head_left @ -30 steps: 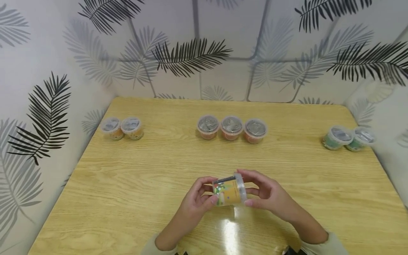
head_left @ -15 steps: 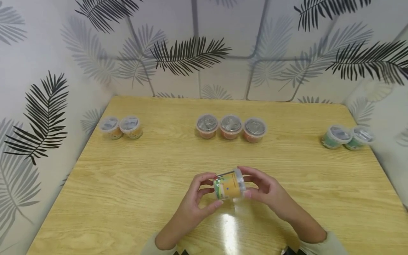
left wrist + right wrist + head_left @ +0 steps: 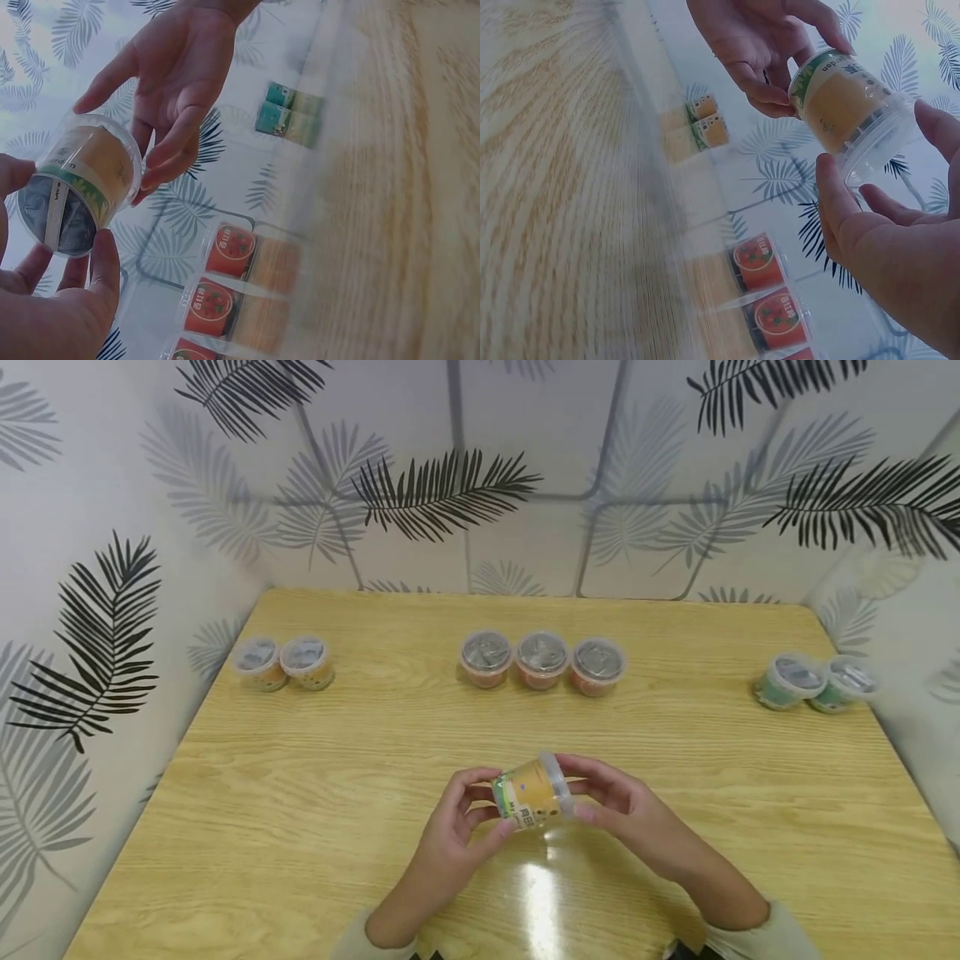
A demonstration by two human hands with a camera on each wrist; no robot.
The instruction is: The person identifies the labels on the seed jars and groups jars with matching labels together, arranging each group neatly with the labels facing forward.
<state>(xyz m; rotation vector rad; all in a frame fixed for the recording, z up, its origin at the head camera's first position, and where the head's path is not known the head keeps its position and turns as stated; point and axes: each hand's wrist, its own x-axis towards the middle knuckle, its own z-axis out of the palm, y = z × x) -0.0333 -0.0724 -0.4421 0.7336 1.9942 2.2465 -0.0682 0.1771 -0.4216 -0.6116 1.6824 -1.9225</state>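
Above the near middle of the table, both hands hold a small lidded plastic tub on its side, tilted, with an orange-yellow label. My left hand pinches the base end between thumb and fingers. At the lidded end, the fingers and thumb of my right hand grip the rim. The left wrist view shows the tub's clear base with dark content and a pale strip behind it. In the right wrist view its translucent lid is on, with right fingertips at the edge.
Three red tubs with clear lids stand in a row at the table's back middle. Two orange tubs are at the back left, two green tubs at the back right. A leaf-patterned wall covering rises behind the table.
The tub has rolled about its long axis, bringing printed lettering into sight, and sits slightly further left. The left thumb came away lower, then returned to the base end. Other tubs stay put.
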